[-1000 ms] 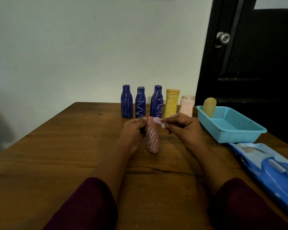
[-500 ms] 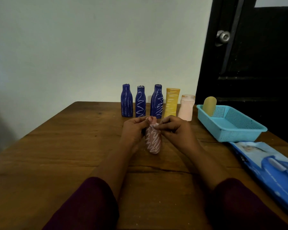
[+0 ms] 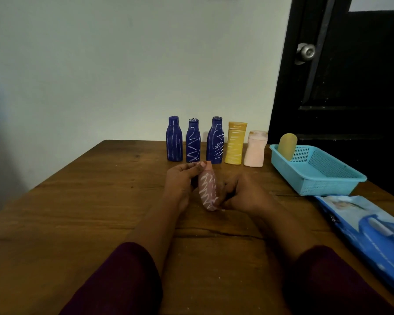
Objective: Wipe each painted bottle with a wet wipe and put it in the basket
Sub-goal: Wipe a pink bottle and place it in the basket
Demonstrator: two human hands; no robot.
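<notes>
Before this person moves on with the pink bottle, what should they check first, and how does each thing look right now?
1. Pink bottle held firmly: ok, the left hand grips it near its top.
2. Wipe in the right hand: cannot tell, the hand hides it.
3. White scribbles wiped off: not ok, they are plain to see.
4. Room in the basket: ok, only an olive bottle leans in its far corner.
5. Wipes pack within reach: ok, beside the right arm.
</notes>
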